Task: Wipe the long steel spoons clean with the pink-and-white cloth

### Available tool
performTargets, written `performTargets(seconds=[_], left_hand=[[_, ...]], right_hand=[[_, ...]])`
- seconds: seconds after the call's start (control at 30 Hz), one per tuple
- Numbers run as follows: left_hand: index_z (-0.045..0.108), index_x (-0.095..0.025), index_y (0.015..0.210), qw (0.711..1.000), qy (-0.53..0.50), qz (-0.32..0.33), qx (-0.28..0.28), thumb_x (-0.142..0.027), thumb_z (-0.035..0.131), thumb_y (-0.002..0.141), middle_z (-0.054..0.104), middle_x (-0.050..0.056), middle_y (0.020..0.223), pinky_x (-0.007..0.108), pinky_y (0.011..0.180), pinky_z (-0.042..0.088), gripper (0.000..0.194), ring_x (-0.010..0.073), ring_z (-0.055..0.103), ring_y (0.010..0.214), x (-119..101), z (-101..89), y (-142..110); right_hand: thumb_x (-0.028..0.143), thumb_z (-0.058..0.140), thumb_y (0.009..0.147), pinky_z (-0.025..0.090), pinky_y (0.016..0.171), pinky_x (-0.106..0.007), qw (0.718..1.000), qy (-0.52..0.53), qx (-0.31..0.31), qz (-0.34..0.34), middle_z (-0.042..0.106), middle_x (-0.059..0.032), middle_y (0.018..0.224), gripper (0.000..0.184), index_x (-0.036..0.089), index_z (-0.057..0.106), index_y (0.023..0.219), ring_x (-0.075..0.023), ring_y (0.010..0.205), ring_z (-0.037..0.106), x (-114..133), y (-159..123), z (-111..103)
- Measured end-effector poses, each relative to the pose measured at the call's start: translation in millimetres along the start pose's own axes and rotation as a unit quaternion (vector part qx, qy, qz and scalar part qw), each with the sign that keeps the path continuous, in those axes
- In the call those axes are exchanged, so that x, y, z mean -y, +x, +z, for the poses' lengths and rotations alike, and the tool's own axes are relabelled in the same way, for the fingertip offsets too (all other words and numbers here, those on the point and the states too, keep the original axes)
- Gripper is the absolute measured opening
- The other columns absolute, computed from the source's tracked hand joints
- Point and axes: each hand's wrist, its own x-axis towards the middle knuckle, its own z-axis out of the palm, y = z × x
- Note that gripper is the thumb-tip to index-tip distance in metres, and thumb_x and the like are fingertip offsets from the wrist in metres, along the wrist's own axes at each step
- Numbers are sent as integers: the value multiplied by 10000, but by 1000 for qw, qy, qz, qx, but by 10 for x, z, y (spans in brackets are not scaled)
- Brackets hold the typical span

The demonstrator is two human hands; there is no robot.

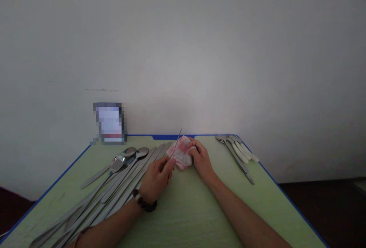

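Observation:
My left hand (156, 177), with a dark bracelet at the wrist, is closed around the near end of a thin metal utensil (178, 137). This utensil points up and away and shows almost edge-on, so its kind cannot be made out. A pink and white cloth (183, 153) is gripped in the fingers of my right hand (201, 161). The cloth lies against the utensil just beyond my left fingers. Left of my left hand, long metal spoons (142, 152) and several other long metal utensils (126, 190) lie side by side, partly hidden by my left arm.
On the right of the pale green table (183, 217) lie several white-handled utensils (241, 152) and a few metal ones (236, 161). A pixelated screen device (110, 122) stands at the back left. A blue edge rims the table, and a plain wall (183, 57) rises behind it.

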Motion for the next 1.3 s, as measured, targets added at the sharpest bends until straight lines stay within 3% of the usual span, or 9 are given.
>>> performTargets(seconds=[0.13, 0.23, 0.37, 0.5, 0.73, 0.9, 1.07, 1.17, 1.3], left_hand=[[417, -206, 583, 995, 87, 47, -18, -473, 423, 800, 357, -49, 508, 230, 462, 261, 344, 114, 356, 479, -46, -1, -34], [496, -192, 653, 989, 130, 69, -5, -443, 474, 784, 386, -49, 509, 232, 471, 259, 284, 115, 370, 475, -79, 6, -56], [553, -178, 762, 983, 148, 110, -7, -407, 475, 785, 440, -41, 513, 236, 470, 282, 242, 126, 402, 473, -71, 11, -81], [574, -172, 827, 977, 142, 159, -27, -355, 432, 799, 516, -20, 552, 245, 496, 334, 233, 139, 455, 494, -38, -16, -84], [567, -166, 914, 967, 124, 204, -85, -291, 489, 764, 663, 57, 836, 281, 675, 446, 210, 180, 604, 721, -35, -32, -50], [552, -163, 1040, 960, 200, 189, -47, -367, 532, 765, 623, 17, 711, 252, 531, 414, 343, 148, 536, 555, -12, 37, -48], [548, -180, 1017, 943, 260, 207, -27, -280, 469, 819, 624, 33, 821, 307, 678, 460, 235, 176, 578, 712, 58, 91, -57], [543, -185, 1021, 914, 293, 276, -38, -206, 491, 788, 576, 83, 1044, 378, 865, 428, 240, 233, 533, 987, 66, 166, -28], [475, -202, 1152, 888, 313, 326, -79, -177, 500, 766, 502, 93, 1157, 432, 945, 372, 387, 260, 446, 1119, 25, 325, 98]], right_hand=[[84, 436, 675, 291, 1000, -377, 976, -167, -49, -133, 446, -106, 1298, 358, 177, 535, 1006, -202, 1209, 385, 0, -35, -2], [54, 430, 702, 198, 1052, -444, 933, -280, -9, -226, 436, -89, 1320, 428, 205, 535, 1088, -210, 1266, 318, 11, -60, 14], [136, 442, 812, 233, 1014, -446, 873, -364, 89, -313, 635, -54, 961, 204, 228, 603, 897, -200, 1046, 485, 103, -113, 31], [212, 412, 865, 356, 857, -388, 837, -398, 137, -351, 618, -65, 766, 203, 195, 613, 888, -187, 811, 504, 246, -162, -23], [247, 402, 884, 424, 780, -339, 823, -435, 213, -297, 630, -87, 920, 244, 203, 594, 1028, -201, 871, 543, 401, -259, -255], [242, 397, 884, 450, 744, -302, 803, -474, 257, -254, 636, -60, 939, 280, 248, 585, 1092, -188, 861, 578, 499, -356, -597], [272, 376, 881, 440, 780, -331, 827, -531, 114, -148, 637, -92, 963, 290, 204, 615, 1030, -201, 854, 589, 654, -227, -1198], [256, 348, 884, 419, 791, -299, 792, -600, 84, -71, 652, -109, 943, 312, 157, 631, 971, -197, 855, 594, 711, -111, -1442], [227, 310, 893, 420, 738, -303, 724, -685, 74, 6, 657, -153, 946, 338, 132, 633, 927, -224, 848, 620, 603, -25, -1455]])
